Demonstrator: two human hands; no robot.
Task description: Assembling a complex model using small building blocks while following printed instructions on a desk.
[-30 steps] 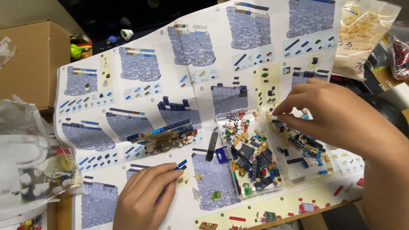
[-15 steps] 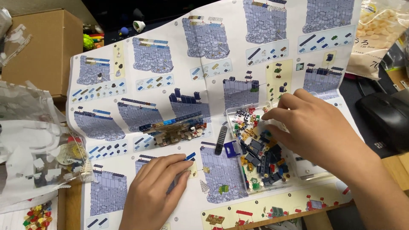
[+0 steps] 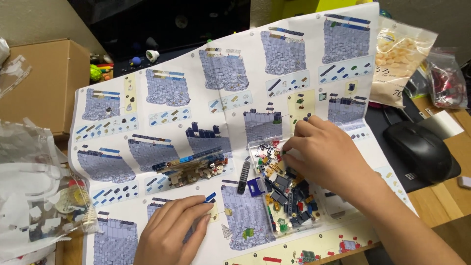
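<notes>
Beside the snack bag [image 3: 398, 59], right hand [image 3: 324, 152] fingers pinch bricks [image 3: 287, 196].

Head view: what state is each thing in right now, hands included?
Large printed instruction sheet: unfolded, spread flat.
Clear plastic tray of small coloured bricks: open, partly filled.
Partly built tan-and-blue brick assembly: unfinished, lying on the sheet.
Right hand: fingertips in the tray.
Left hand: palm down beside a small blue brick.
Black computer mouse: untouched.

Clear tray [image 3: 269, 206] of small mixed-colour bricks [image 3: 287, 189] lies on the instruction sheet.
</notes>
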